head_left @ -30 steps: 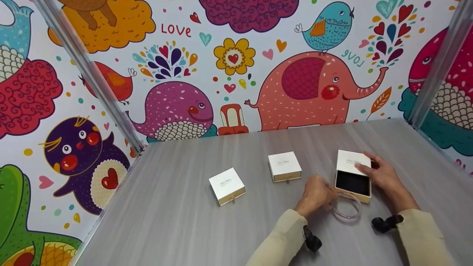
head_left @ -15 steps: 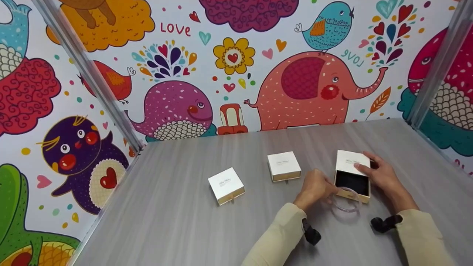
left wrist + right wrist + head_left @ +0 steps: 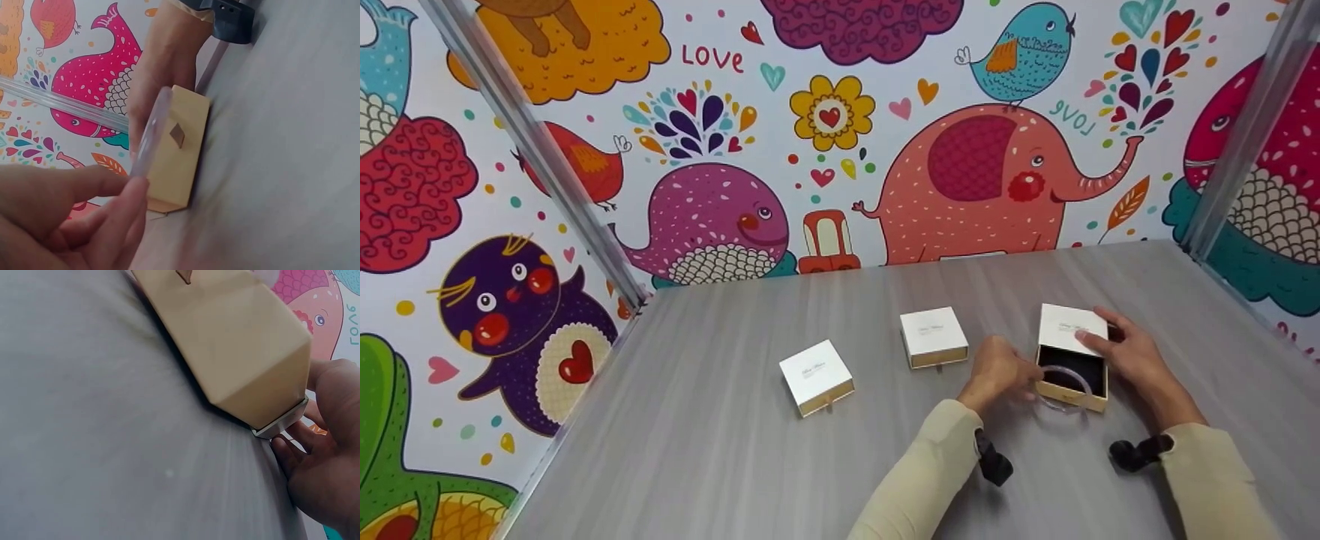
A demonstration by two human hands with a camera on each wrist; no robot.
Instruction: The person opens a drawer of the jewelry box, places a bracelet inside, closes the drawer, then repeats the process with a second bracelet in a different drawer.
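My left hand [image 3: 1001, 375] pinches a clear, pale pinkish bangle [image 3: 1087, 388] between thumb and fingers. In the head view the ring overlaps the pulled-out drawer [image 3: 1069, 395] of a small white jewelry box [image 3: 1069, 322]. That drawer has gold-coloured sides and a black lining. From the left wrist, the bangle [image 3: 151, 135] appears edge-on in front of the drawer's face, which bears a small tab [image 3: 178, 135]. My right hand [image 3: 1136, 360] grips the box's white sleeve at its right side, thumb on top. In the right wrist view its fingers [image 3: 304, 436] lie along the sleeve's edge.
Two more white boxes, both closed, stand to the left on the grey table [image 3: 697, 450]: one box [image 3: 934, 334] near my left hand, another box [image 3: 817, 375] farther left. A cartoon-printed wall [image 3: 840, 150] rises behind, with metal corner posts [image 3: 540, 157].
My left hand has lifted the bangle and moved it away from me, from in front of the drawer to over it. My right hand stays on the box.
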